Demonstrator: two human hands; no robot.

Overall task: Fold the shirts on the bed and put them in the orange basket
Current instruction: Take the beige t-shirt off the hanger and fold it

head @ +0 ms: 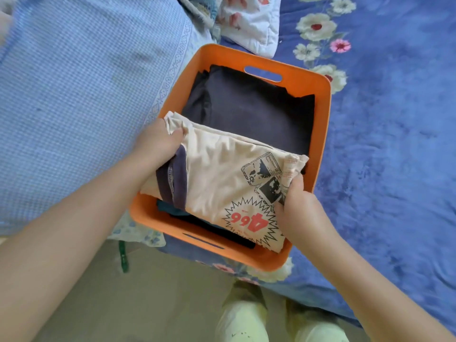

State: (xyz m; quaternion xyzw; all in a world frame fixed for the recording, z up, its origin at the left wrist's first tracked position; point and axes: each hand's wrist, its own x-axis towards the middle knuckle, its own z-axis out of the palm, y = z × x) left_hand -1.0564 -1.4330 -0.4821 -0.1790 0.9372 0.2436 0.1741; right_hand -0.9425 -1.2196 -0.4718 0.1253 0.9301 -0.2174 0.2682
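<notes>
Shirt: folded cream cotton shirt with red print (217, 174), half over the orange plastic basket (318, 124).
Grip: left hand (158, 144) and right hand (298, 208) pinch its ends.
Risk: uneven release could unfold it over the dark folded shirt (249, 107).

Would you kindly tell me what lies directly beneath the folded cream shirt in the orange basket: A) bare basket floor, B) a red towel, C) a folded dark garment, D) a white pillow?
C: a folded dark garment shows under the cream shirt inside the orange basket.
</notes>
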